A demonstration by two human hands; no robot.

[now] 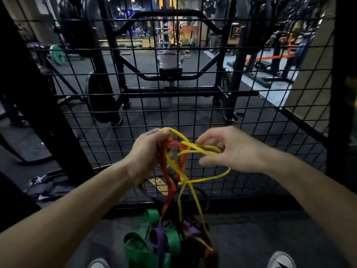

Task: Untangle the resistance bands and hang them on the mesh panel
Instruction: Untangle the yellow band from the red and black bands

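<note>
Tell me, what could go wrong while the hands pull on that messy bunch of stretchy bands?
1. The yellow band crosses itself in a knot near the red band. Pulling with the right hand could tighten that knot rather than loosen it.
2. The left hand grips several strands at once, so one could slip out and snap back.
3. The green band and purple band lie piled by the shoes; a foot could probably catch in a loop.

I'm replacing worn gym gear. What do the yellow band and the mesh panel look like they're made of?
Yellow band: probably latex or rubber with a matte finish; it is thin and flat, and it droops and twists in limp loops between the hands.
Mesh panel: seemingly welded steel wire with a black coating, painted or powder-coated; its thin bars stay straight in a rigid square grid.
</note>
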